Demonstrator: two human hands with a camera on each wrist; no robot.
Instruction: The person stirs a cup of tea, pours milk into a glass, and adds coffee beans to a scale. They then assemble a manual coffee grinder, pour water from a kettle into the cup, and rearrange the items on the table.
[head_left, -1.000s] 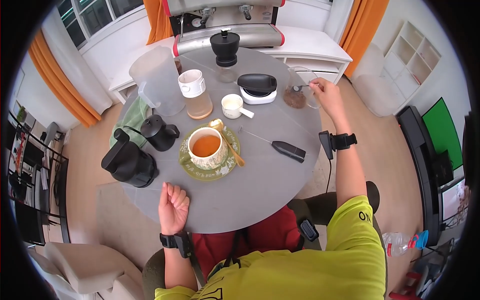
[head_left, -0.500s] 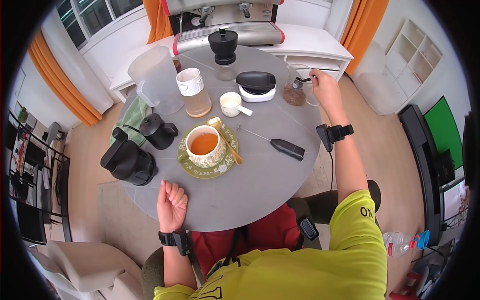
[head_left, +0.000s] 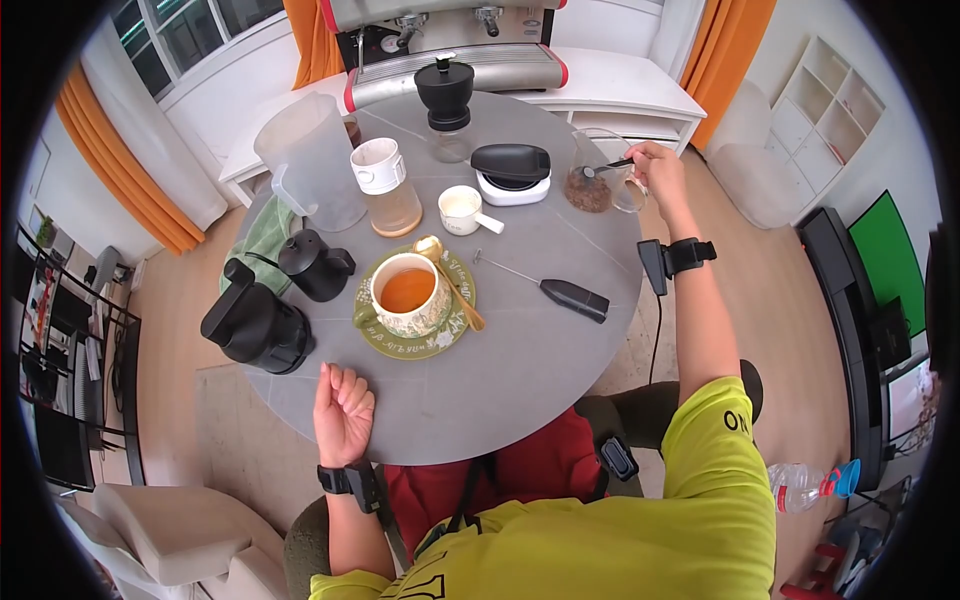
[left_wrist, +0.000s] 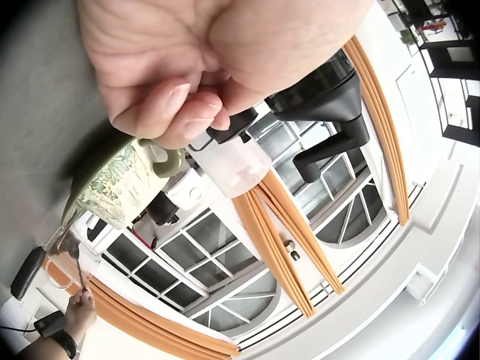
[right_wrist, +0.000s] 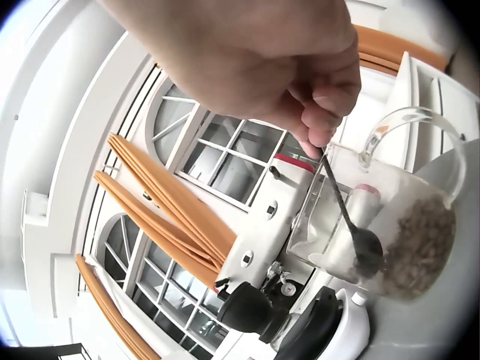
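Observation:
My right hand pinches the thin handle of a dark spoon between thumb and fingertips. The spoon's bowl tilts down inside a clear glass jug with a glass handle, close to the brown granules heaped at its bottom. My left hand rests at the near table edge, palm up with loosely curled fingers, holding nothing. Nearest to it stand a black lidded pot and a patterned cup of amber liquid on a green saucer. A gold spoon lies on that saucer.
Right of the cup lies a black milk frother. Farther back are a small white cup, a white scale with a black piece on top, a hand grinder, a white-topped bottle, a cloudy pitcher and a black kettle.
My right hand rises a little, then shifts slightly right, and the spoon's angle changes inside the glass jug. The left hand stays in place.

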